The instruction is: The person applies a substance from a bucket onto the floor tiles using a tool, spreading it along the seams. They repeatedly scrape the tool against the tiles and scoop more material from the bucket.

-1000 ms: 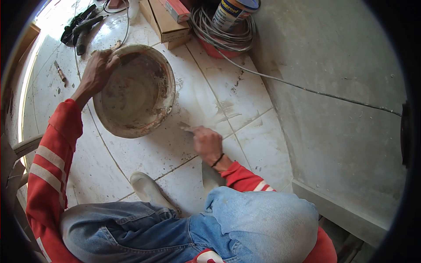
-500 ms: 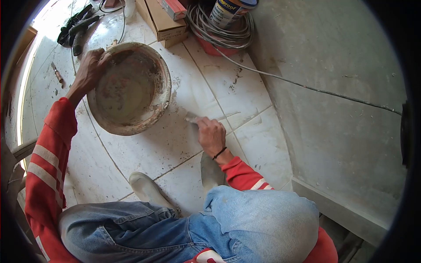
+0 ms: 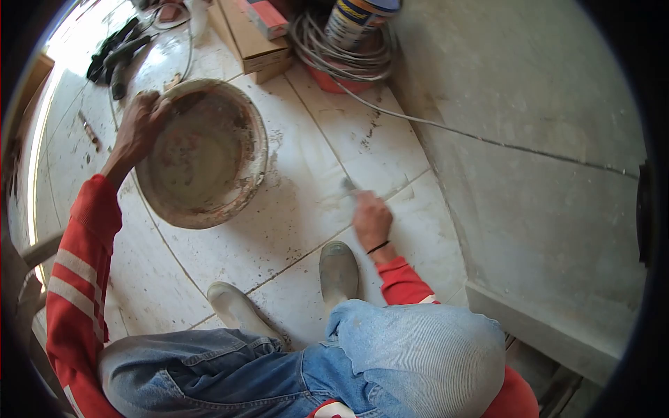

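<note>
My left hand is closed on the upper left rim of a wide round basin, which is crusted with dried mortar and tilted so that its inside faces me. A thin greyish residue coats its bottom. To the right, my right hand is wrapped round a small putty knife; its short flat blade points up and left, close over the white floor tiles. The handle is hidden in my fist. Pale smears mark the tiles beside the blade.
My boots stand on the tiles below the basin. Farther off are a cardboard box, coiled grey cable around a labelled bucket, and a dark power tool. A small tool lies at left; a grey wall rises at right.
My right hand has moved right and slightly down with the putty knife. The basin, still in my left hand, sits slightly lower in view.
</note>
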`<act>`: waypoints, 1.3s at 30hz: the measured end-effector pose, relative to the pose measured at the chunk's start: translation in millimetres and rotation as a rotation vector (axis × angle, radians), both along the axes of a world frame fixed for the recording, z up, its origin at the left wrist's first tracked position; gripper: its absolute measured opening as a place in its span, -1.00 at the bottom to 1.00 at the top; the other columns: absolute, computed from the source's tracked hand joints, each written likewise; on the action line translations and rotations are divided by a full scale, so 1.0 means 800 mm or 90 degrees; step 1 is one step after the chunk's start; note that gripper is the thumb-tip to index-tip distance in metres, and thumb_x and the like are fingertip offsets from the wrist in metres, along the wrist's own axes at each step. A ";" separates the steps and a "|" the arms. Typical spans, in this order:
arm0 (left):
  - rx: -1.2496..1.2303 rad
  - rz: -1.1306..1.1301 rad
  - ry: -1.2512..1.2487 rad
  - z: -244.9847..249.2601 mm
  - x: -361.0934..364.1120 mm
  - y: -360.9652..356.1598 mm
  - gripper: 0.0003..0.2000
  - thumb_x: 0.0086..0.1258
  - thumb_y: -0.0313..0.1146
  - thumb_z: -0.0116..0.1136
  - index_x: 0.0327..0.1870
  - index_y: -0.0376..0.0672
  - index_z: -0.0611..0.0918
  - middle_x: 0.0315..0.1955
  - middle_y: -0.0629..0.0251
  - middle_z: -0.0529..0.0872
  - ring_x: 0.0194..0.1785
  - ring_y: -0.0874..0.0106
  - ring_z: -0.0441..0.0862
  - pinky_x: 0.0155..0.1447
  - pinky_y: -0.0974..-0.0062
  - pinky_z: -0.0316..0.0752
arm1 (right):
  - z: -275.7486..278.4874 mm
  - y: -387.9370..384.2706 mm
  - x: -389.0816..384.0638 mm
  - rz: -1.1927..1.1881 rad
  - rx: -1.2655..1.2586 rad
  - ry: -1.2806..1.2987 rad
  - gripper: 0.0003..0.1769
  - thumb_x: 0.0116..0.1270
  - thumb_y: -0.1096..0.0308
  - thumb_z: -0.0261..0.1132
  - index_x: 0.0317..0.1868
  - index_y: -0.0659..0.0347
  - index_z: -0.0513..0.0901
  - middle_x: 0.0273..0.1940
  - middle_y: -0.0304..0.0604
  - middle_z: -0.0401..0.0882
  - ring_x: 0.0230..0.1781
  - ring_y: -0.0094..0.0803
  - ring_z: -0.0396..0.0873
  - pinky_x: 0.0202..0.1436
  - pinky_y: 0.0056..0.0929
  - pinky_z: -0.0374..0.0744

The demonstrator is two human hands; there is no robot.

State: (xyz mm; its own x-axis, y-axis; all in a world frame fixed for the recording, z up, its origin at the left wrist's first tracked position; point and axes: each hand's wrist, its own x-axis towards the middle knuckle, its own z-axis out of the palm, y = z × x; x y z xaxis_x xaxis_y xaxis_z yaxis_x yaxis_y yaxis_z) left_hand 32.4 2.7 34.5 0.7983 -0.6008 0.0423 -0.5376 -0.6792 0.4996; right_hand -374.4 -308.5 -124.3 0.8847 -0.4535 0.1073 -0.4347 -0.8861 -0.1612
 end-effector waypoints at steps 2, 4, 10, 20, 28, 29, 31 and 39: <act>0.010 -0.017 -0.036 -0.013 0.010 0.005 -0.55 0.56 -0.04 0.07 -0.21 -0.39 0.61 -0.33 -0.12 0.62 -0.18 -0.02 0.60 -0.02 0.07 0.42 | 0.034 0.051 0.003 0.070 0.136 -0.060 -0.72 0.31 0.42 0.22 -0.01 0.09 0.75 -0.09 -0.09 0.71 -0.16 0.00 0.71 -0.04 -0.04 0.68; 0.024 -0.016 -0.084 -0.008 0.003 0.003 -0.56 0.58 -0.02 0.07 -0.17 -0.36 0.60 -0.30 -0.09 0.59 -0.12 0.01 0.57 0.02 0.09 0.41 | 0.038 0.046 -0.002 0.021 0.208 -0.064 -0.71 0.32 0.42 0.22 0.01 0.09 0.75 -0.09 -0.06 0.73 -0.14 0.04 0.71 -0.04 -0.01 0.68; -0.018 -0.028 -0.078 -0.002 -0.019 0.003 -0.60 0.58 -0.07 0.10 -0.08 -0.35 0.62 -0.26 -0.06 0.62 -0.11 0.03 0.60 0.05 0.09 0.43 | 0.053 -0.153 -0.032 -0.196 -0.019 0.033 -0.70 0.36 0.42 0.23 0.06 0.11 0.74 -0.14 0.05 0.77 -0.16 0.13 0.75 -0.13 0.07 0.70; 0.005 -0.003 0.013 -0.016 0.020 0.011 -0.61 0.60 -0.10 0.07 -0.12 -0.36 0.58 -0.28 -0.01 0.58 -0.13 0.12 0.55 0.03 0.15 0.42 | 0.060 -0.033 -0.078 -0.055 0.227 0.016 -0.76 0.35 0.43 0.20 -0.04 0.14 0.74 -0.12 0.03 0.74 -0.15 0.15 0.72 -0.11 0.06 0.68; -0.035 -0.030 -0.184 -0.044 0.014 0.014 -0.57 0.60 -0.03 0.07 0.02 -0.34 0.61 -0.13 -0.10 0.63 0.04 0.01 0.57 0.18 0.08 0.40 | 0.034 -0.221 -0.041 -0.057 -0.011 -0.050 -0.67 0.33 0.52 0.19 0.03 0.17 0.76 -0.08 0.07 0.78 -0.08 0.13 0.72 0.02 -0.02 0.67; -0.032 -0.024 -0.178 -0.049 0.016 0.018 -0.57 0.60 -0.03 0.07 0.02 -0.34 0.61 -0.13 -0.10 0.63 0.04 0.01 0.57 0.18 0.08 0.40 | 0.025 -0.226 -0.040 0.036 0.022 -0.064 -0.65 0.29 0.53 0.20 0.04 0.17 0.76 -0.05 0.06 0.78 -0.08 0.13 0.72 0.03 -0.03 0.67; 0.012 -0.028 -0.086 -0.026 0.006 0.013 -0.55 0.59 -0.02 0.08 0.08 -0.34 0.62 -0.09 -0.13 0.64 0.09 -0.03 0.57 0.22 0.06 0.40 | 0.025 -0.200 -0.056 0.110 0.038 -0.055 -0.58 0.22 0.57 0.20 0.05 0.12 0.78 -0.03 0.02 0.79 -0.03 0.06 0.73 0.08 -0.04 0.65; 0.037 -0.020 -0.137 -0.040 0.020 0.021 -0.49 0.58 -0.01 0.10 0.19 -0.35 0.63 -0.01 -0.14 0.69 0.11 -0.02 0.61 0.23 0.09 0.43 | 0.079 -0.205 -0.135 0.309 0.131 0.049 -0.60 0.12 0.60 0.18 -0.08 0.12 0.78 -0.08 -0.06 0.80 0.01 -0.07 0.74 0.12 -0.07 0.60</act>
